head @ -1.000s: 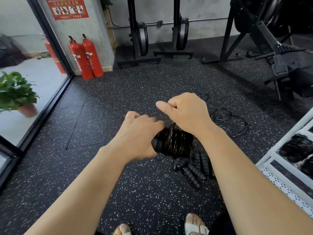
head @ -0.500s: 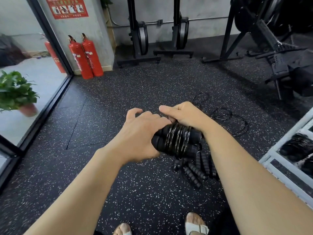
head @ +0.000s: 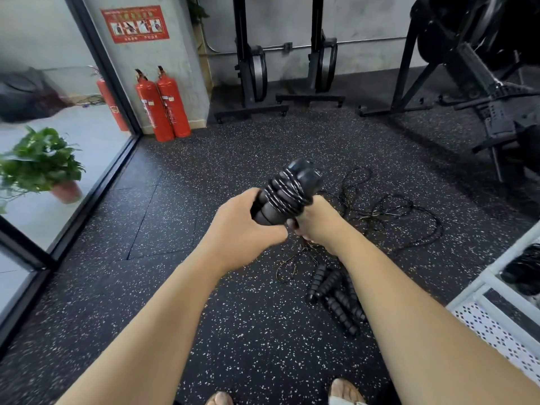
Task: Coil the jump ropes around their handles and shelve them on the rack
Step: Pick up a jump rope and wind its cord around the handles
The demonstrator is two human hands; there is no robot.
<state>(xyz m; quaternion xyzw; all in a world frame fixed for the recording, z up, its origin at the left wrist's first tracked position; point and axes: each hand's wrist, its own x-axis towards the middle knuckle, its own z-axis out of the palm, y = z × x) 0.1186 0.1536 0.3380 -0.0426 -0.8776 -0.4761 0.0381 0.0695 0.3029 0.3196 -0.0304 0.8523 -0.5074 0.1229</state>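
Note:
A black jump rope bundle (head: 287, 192), its cord wound around two paired handles, points up and away from me. My left hand (head: 244, 229) grips the bundle's lower left end. From the right, my right hand (head: 318, 222) closes on its lower part. Several more black ribbed handles (head: 336, 296) lie on the speckled floor under my right forearm. Their loose cords (head: 388, 211) trail across the floor to the right. A white rack (head: 496, 317) stands at the right edge, with dark coiled ropes (head: 523, 270) on its shelf.
Two red fire extinguishers (head: 163, 106) stand by the wall at the back left, beside a glass wall with a potted plant (head: 43, 165) behind it. Black gym machines (head: 482, 83) fill the back and right. My sandalled feet (head: 342, 397) are at the bottom edge.
The bundle has swung from lying crosswise to pointing up and away. My right hand has dropped from above it to its lower end. The handles on the floor have come into fuller view.

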